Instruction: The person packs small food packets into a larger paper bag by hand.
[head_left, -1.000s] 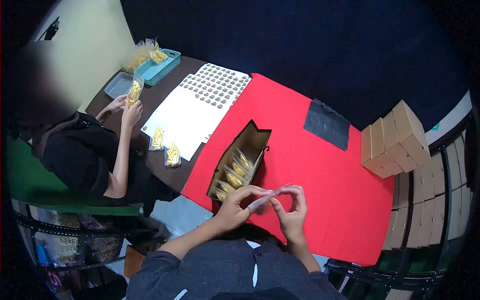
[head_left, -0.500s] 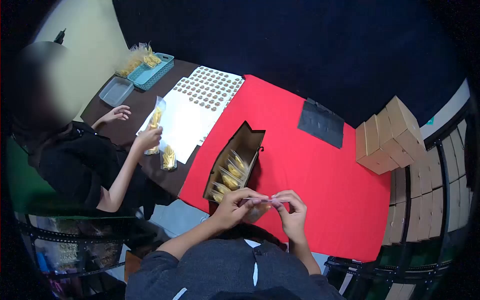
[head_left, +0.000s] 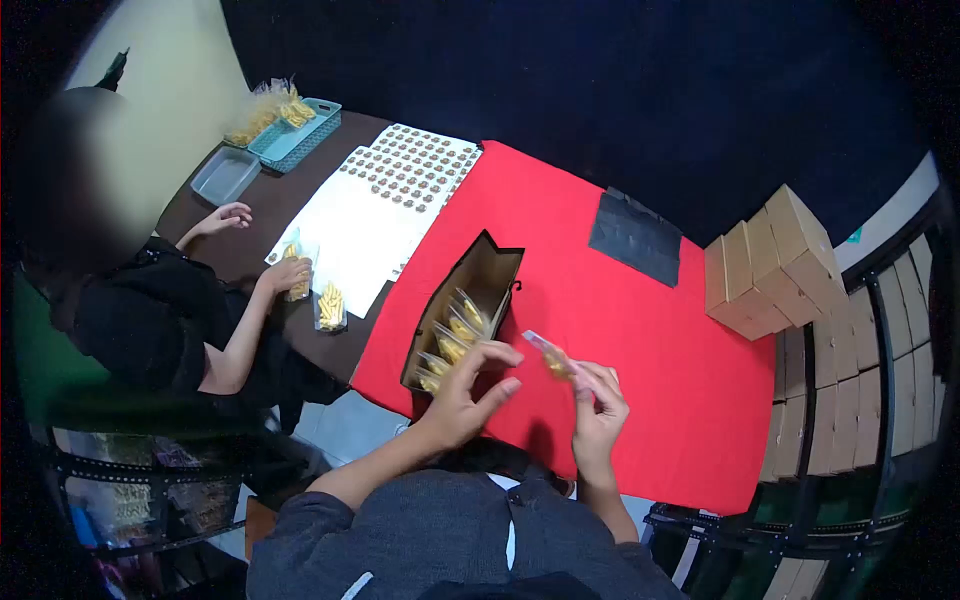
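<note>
My right hand (head_left: 600,412) pinches a small clear plastic bag (head_left: 548,354) with yellow pieces inside, holding it tilted over the red cloth. My left hand (head_left: 468,398) is apart from that bag, fingers spread and holding nothing. It hovers by the near end of an open cardboard box (head_left: 497,262). Several clear bags of yellow snacks (head_left: 452,345) stand in a row inside the box, and my left hand hides some of the nearest ones.
At left, a co-worker's hand (head_left: 288,275) holds a snack bag near another bag (head_left: 330,306). Sticker sheets (head_left: 420,165), a blue-green basket (head_left: 300,135) and a grey tray (head_left: 226,176) lie beyond. A black sheet (head_left: 636,238) and stacked cartons (head_left: 770,265) are at right.
My left hand has let go of the bag and moved left toward the box. My right hand now holds the bag alone, turned upward. The co-worker's bag has been lowered to the table.
</note>
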